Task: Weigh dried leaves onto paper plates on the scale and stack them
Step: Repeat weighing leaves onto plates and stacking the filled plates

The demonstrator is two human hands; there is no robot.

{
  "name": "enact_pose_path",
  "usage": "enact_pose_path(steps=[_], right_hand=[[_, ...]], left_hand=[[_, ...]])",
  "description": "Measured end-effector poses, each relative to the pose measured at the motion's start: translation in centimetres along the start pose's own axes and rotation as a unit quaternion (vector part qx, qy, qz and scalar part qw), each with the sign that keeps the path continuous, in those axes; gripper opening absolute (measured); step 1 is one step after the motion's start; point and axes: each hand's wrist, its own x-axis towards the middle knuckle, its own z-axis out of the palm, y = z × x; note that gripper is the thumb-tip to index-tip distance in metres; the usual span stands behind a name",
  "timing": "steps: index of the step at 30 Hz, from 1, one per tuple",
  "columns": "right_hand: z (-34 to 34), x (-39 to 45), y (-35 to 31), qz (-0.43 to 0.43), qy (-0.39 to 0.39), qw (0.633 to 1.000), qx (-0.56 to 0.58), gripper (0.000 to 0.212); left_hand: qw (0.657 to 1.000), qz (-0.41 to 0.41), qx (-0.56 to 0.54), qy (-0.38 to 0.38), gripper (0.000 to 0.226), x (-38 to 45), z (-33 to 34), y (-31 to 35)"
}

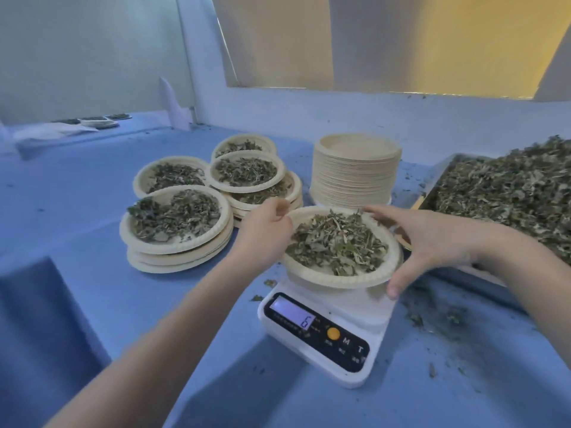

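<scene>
A paper plate (309, 273) heaped with dried leaves (336, 242) sits over the white scale (327, 332), whose display shows a 6. My left hand (264, 233) grips the plate's left rim. My right hand (429, 239) grips its right rim, thumb under the front edge. Whether the plate still touches the scale I cannot tell. Left of it stand stacks of filled plates (176, 230), (247, 171), (170, 177).
A tall stack of empty paper plates (355, 171) stands behind the scale. A metal tray (432, 193) piled with loose dried leaves (509, 193) fills the right side. Leaf crumbs litter the blue table (77, 196). More plates (99, 122) lie far back left.
</scene>
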Motion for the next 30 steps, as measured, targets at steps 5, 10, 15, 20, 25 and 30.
enact_pose_path(steps=[5, 10, 15, 20, 25, 30], right_hand=[[-0.9, 4.1, -4.7, -0.071, 0.044, 0.996, 0.033, 0.121], [0.2, 10.7, -11.2, -0.137, 0.052, 0.989, 0.036, 0.133], [2.7, 16.0, -14.7, -0.148, 0.034, 0.988, 0.011, 0.129], [4.0, 18.9, -14.6, -0.136, 0.06, 0.989, 0.002, 0.127], [5.0, 19.7, -13.8, -0.131, 0.054, 0.99, -0.015, 0.13], [5.4, 20.4, -13.9, -0.133, 0.068, 0.989, -0.017, 0.131]], left_hand=[[0.992, 0.01, 0.0, 0.126, 0.042, 1.0, -5.4, -0.4], [0.972, -0.037, -0.013, 0.232, 0.039, 1.9, -12.2, -3.4], [0.96, -0.071, 0.027, 0.271, 0.039, 2.0, -15.4, -7.7], [0.961, -0.095, 0.063, 0.25, 0.035, 3.0, -15.2, -11.0], [0.962, -0.074, 0.105, 0.242, 0.036, 3.9, -14.4, -12.3], [0.958, -0.075, 0.138, 0.24, 0.035, 4.5, -13.8, -13.5]])
